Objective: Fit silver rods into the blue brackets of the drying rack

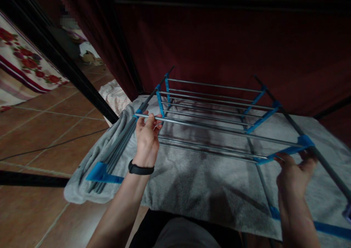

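A partly framed rack of grey metal rods and blue plastic joints stands on a grey blanket (186,189). My left hand (147,140), with a black band on the wrist, is closed around the left end of the nearest upper rod (219,126). That end meets a blue joint (137,113) on the left side bar. My right hand (293,176) grips the blue connector (287,151) at the rod's right end, its fingers partly hidden behind the plastic. Several crossbars (214,83) span the rack farther back.
Several loose grey rods (117,145) lie at the blanket's left, by a blue corner piece (99,172). A dark red panel (219,43) rises behind. Black frame bars (82,83) stand left, with a cable (60,144) on the tiled floor (41,131).
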`<state>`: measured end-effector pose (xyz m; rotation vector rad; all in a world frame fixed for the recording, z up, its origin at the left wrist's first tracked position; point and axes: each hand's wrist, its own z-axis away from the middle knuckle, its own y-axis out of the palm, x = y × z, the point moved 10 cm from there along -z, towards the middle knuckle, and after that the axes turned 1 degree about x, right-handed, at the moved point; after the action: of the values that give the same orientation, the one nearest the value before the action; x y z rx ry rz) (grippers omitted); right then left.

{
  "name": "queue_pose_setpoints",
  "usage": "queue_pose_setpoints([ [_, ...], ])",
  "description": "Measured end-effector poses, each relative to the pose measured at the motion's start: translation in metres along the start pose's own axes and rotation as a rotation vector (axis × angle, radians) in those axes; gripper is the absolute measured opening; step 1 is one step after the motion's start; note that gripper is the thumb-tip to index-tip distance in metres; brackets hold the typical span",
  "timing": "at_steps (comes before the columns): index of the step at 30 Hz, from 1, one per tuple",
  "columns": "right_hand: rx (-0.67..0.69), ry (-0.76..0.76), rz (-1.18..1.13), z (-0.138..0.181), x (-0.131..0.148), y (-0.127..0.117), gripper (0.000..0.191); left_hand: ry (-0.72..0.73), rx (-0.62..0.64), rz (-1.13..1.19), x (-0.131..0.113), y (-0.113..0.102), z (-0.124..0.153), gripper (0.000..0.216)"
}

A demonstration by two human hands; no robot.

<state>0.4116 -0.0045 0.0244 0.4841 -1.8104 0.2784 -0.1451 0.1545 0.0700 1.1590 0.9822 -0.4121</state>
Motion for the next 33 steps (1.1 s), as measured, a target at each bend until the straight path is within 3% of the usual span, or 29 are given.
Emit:
queue_pose_setpoints([
  [8,-0.004,-0.018,0.129,-0.004,-0.003,0.0,0.066,0.033,-0.027,-0.003,-0.002,0.001,-0.005,0.026],
  [15,-0.004,-0.02,0.072,-0.007,-0.008,-0.002,0.068,-0.072,-0.031,-0.021,0.021,-0.009,-0.008,0.03],
  [28,-0.035,-0.019,0.174,-0.019,-0.023,-0.009,0.078,-0.092,-0.001,-0.055,0.017,-0.014,-0.002,0.027],
  [33,0.023,-0.093,0.165,-0.028,-0.029,-0.01,0.083,-0.082,0.014,-0.039,0.018,-0.013,-0.002,0.029],
])
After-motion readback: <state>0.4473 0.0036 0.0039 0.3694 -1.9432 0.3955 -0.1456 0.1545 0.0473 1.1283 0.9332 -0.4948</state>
